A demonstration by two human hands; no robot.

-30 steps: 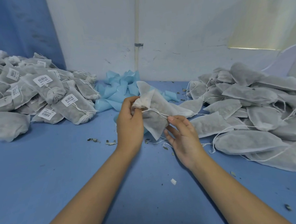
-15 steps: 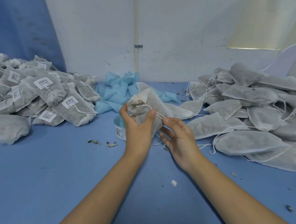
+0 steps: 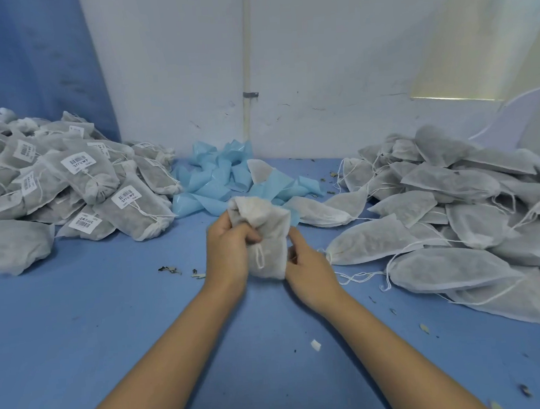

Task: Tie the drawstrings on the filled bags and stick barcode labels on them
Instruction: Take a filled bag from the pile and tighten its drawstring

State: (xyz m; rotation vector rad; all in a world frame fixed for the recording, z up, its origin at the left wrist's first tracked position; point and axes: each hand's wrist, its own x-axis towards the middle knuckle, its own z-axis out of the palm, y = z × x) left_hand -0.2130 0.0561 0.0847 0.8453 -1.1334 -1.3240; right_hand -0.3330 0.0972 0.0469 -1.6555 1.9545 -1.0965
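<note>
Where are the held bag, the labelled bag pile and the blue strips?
Held bag [image 3: 272, 233]: head view, middle of its fabric body.
Labelled bag pile [image 3: 94, 181]: head view, a bag near its middle.
Blue strips [image 3: 212, 179]: head view, middle of the heap.

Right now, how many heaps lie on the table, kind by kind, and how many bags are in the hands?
Heap of labelled bags: 1
Heap of unlabelled bags: 1
Heap of blue scraps: 1
Held bag, between left hand and right hand: 1
Total: 4
</note>
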